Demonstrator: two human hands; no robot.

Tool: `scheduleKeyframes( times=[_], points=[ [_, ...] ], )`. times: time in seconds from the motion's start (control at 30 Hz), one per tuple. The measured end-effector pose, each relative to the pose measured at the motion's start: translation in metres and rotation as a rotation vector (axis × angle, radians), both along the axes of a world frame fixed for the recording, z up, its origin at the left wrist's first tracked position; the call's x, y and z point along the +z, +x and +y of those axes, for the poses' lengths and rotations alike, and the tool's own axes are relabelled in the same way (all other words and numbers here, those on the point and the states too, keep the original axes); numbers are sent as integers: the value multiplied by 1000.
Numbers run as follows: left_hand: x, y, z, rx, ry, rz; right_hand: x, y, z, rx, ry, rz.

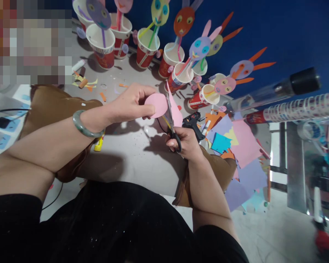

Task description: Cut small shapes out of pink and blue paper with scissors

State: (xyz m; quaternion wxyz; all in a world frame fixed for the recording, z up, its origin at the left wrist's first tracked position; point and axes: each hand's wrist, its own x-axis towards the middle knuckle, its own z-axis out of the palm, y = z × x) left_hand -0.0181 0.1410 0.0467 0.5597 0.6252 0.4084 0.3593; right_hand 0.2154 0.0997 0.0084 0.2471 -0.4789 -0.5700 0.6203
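Note:
Between the thumb and fingers of my left hand (134, 102) is a rounded piece of pink paper (157, 105). A green bangle (84, 126) circles that wrist. My right hand (185, 142) is closed on the dark handles of a pair of scissors (170, 113), whose blades point up and away from me. The blades run close along the right edge of the rounded paper, with a pink paper strip (176, 111) on their other side. Whether the strip still joins the rounded piece I cannot tell.
Paper cups (101, 49) with paper animal faces on straws stand along the blue wall (285, 29). A black glue gun (193, 124) and coloured paper sheets (245, 142) lie to the right. Scraps (83, 84) and a yellow tube (98, 143) lie left. A stack of cups (301, 106) reaches in from the right.

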Motion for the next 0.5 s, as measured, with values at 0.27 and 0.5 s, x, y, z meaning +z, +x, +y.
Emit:
scheduleKeyframes(
  times=[0.27, 0.5],
  points=[
    [-6, -1, 1, -59, 52, -10, -1, 0, 0, 10, 34, 2],
    [-4, -3, 2, -39, 49, 40, -3, 2, 0, 24, 23, 1]
  ],
)
